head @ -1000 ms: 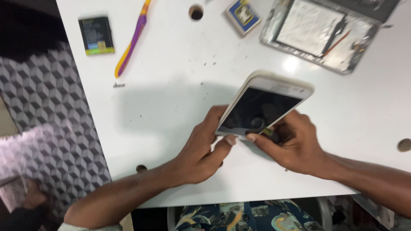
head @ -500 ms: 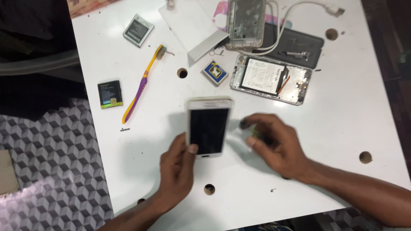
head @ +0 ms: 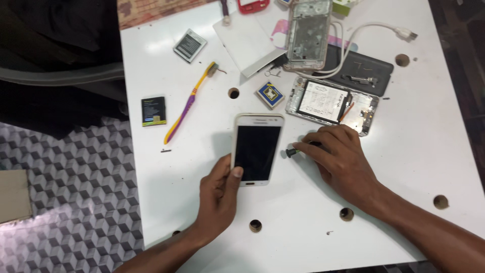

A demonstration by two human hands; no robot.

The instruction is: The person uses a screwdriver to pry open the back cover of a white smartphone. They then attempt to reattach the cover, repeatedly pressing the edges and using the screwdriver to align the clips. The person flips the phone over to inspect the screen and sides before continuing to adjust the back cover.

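the left hand (head: 218,194) grips the white phone (head: 256,148) by its lower edge, mid-table. the right hand (head: 339,161) closes on a small dark tool (head: 295,150) just beside it. an opened phone (head: 331,104), a small box (head: 270,94) and a toothbrush (head: 189,102) lie near.

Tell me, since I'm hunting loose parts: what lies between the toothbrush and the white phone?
Head view: only bare white table between toothbrush and white phone.

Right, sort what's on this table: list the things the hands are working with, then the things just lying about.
In hand:
- white phone, screen up, held by left hand
- small dark tool under right hand

Lying about:
- toothbrush
- two loose batteries
- opened phone
- bare phone frame
- white cable
- small blue box
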